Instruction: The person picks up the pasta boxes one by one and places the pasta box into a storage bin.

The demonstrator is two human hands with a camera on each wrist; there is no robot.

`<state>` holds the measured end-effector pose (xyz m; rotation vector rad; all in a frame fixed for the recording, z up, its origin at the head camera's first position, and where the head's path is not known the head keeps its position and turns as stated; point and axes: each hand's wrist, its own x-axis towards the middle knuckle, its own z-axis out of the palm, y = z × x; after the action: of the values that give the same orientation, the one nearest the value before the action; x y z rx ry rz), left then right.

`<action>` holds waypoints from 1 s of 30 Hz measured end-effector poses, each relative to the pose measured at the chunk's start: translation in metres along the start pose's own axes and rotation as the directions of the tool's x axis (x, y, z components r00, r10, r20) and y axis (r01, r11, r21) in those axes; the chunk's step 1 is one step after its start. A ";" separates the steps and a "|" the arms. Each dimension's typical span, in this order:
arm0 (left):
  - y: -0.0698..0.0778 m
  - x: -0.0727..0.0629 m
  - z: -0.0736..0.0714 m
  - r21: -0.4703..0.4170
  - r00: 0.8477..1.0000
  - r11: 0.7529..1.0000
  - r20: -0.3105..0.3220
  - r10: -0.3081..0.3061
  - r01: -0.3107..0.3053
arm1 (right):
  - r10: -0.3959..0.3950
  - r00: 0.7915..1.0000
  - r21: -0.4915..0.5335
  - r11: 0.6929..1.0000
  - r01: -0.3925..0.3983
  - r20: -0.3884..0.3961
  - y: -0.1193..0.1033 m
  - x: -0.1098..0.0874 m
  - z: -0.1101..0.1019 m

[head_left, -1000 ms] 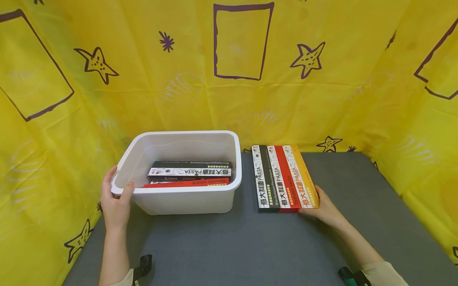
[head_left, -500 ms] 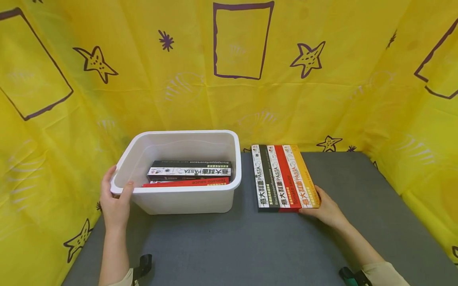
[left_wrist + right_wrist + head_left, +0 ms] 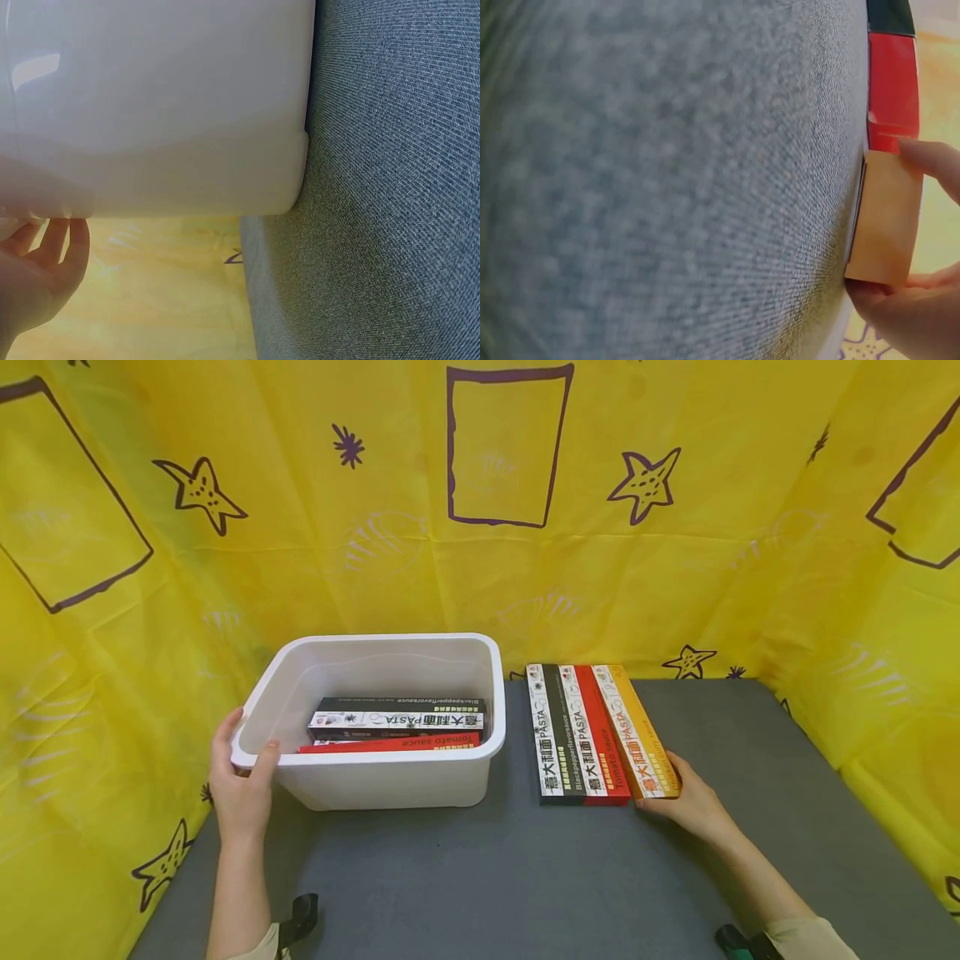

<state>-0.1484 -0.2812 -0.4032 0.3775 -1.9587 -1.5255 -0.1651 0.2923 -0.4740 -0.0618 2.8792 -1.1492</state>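
Yellow box (image 3: 636, 731): toward the table's (image 3: 465, 885) far edge, near end apart from the red box (image 3: 600, 735).
Right hand (image 3: 696, 806): pinches that end; a slow, level draw should suit.
Left hand (image 3: 243, 785): grips the bin's (image 3: 390, 785) rim.

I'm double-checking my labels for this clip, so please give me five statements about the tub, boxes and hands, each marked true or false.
1. The left hand holds the white tub at a corner. True.
2. On the table, the red box lies between the black box and the yellow box. True.
3. The right hand holds the black box. False: it holds the yellow box.
4. The white tub has nothing in it. False: boxes lie inside it.
5. The yellow box lies at an angle to the red box. True.
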 end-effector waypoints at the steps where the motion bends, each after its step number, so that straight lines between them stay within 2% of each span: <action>1: 0.000 0.000 0.000 -0.001 1.000 1.000 0.000 0.001 -0.001 | 0.001 1.000 0.002 1.000 -0.001 0.000 0.001 0.000 0.000; 8: 0.002 -0.001 0.000 -0.005 1.000 1.000 0.000 0.003 -0.003 | -0.009 1.000 0.013 1.000 0.009 -0.009 0.004 -0.001 -0.001; 17: 0.003 -0.002 0.000 -0.019 1.000 1.000 -0.004 0.001 -0.001 | -0.129 0.991 -0.009 0.992 0.129 -0.041 0.009 0.006 0.000; 23: 0.000 -0.001 0.000 -0.017 1.000 1.000 -0.007 0.004 -0.004 | -0.112 0.993 -0.037 0.993 0.110 -0.044 0.010 0.006 0.001; 30: -0.001 0.000 0.000 -0.010 1.000 1.000 -0.002 -0.003 0.003 | -0.049 0.998 -0.049 0.998 0.047 -0.034 0.006 0.002 0.001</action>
<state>-0.1481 -0.2814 -0.4043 0.3781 -1.9488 -1.5363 -0.1674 0.2959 -0.4784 -0.1142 2.9527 -1.0988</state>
